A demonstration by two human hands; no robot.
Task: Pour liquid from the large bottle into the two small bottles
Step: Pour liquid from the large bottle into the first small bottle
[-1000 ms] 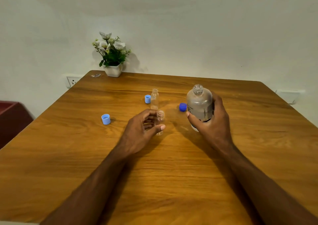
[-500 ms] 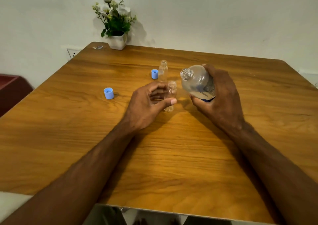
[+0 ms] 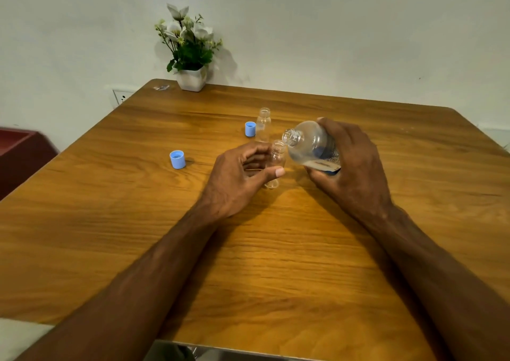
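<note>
My left hand [image 3: 239,177] is wrapped loosely around a small clear bottle [image 3: 276,164], thumb across its front and fingers curled behind, steadying it where it stands on the wooden table [image 3: 138,222]. My right hand [image 3: 352,167] is clamped around the body of the large bottle [image 3: 310,146], which I hold tipped over to the left so its open neck sits right at the mouth of the small bottle I am steadying. The large bottle is clear plastic with a label on its underside, and liquid lies pooled along its lower wall; I cannot tell whether any is running out of the neck. Just behind my left hand stands the second small bottle [image 3: 263,124], upright, uncapped and free of both hands. A light blue cap [image 3: 250,129] sits just beside it on the left, open side up. Another light blue cap [image 3: 177,159] lies further left, well apart from my hands. At the far edge of the table, against the wall, stands a white pot of flowers [image 3: 191,54].
</note>
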